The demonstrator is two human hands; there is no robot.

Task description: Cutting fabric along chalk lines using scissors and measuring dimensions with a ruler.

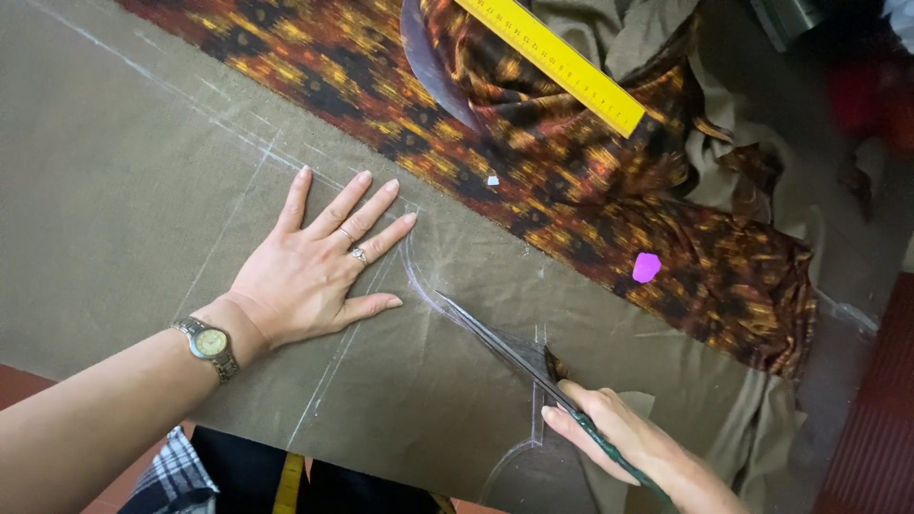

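An olive-green cloth (124, 190) marked with white chalk lines covers most of the surface. Along its far edge lies a brown-and-orange patterned fabric (571, 200), bunched up toward the upper right. On that bunched part rests a yellow ruler (557, 62), lying at a slant, with a dark curved template (433, 62) just beside it.

The left hand (314, 271) lies flat, palm down, on the olive-green cloth, its 5 fingers spread apart, just left of a curved chalk line. It wears 2 rings and a metal wristwatch (208, 345).

The right hand (619, 433) is clamped around the handles of a pair of scissors (505, 347). The blades lie along the chalked curve at the near right part of the cloth, tips pointing toward the left hand.

A small pink chalk piece (646, 267) sits on the patterned fabric, well apart from both hands.
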